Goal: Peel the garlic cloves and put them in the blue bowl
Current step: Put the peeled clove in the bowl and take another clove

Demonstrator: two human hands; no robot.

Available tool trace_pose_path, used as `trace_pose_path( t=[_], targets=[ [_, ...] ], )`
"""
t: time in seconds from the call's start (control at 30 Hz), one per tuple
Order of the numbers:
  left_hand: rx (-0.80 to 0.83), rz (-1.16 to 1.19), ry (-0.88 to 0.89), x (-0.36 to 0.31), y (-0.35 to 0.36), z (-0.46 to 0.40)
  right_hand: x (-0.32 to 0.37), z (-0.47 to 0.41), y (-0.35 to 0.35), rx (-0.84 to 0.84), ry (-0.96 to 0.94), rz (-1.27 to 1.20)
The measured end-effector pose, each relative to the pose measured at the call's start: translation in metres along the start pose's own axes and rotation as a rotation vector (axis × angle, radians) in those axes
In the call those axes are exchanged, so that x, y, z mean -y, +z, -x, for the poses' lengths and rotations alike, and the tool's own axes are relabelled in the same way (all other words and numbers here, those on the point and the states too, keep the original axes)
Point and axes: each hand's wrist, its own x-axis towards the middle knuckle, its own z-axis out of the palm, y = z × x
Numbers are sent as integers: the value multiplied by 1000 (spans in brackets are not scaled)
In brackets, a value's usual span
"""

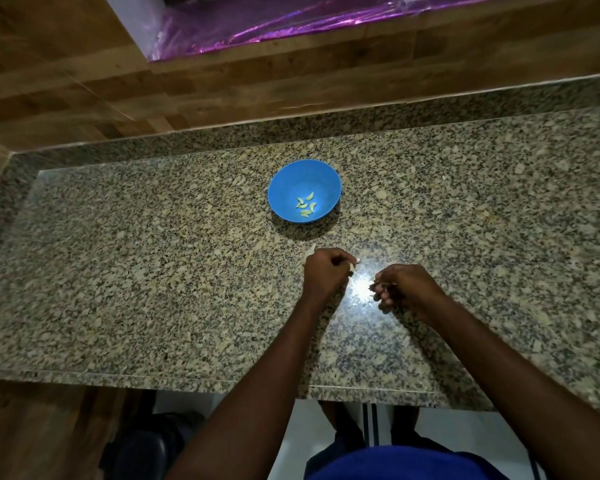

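I see my left hand [324, 270] gripping a garlic clove [352, 267] to steady it, right hand [397, 285] pinching peel, five peeled cloves [306, 205] in the far blue bowl [284, 187].

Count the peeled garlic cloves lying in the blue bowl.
5, clustered on the floor of the blue bowl: at and. None looks hidden.
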Motion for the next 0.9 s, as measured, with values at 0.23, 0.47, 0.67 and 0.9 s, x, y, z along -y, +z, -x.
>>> trace_pose_path(
  t=[0.23, 0.47, 0.67, 0.9],
  targets=[
    [103, 149, -113, 3, 0, 3, 2, 0, -4, -70, -57, 136],
    [151, 202, -102, 17, -9, 7, -1, 0, -7, -55, -44, 174],
    [300, 202, -56, 4, -6, 7, 1, -5, -2, 2, -21, -51],
    [300, 293, -140, 11, 1, 11, -4, -12, -6, 89, 99, -282]
  ],
)
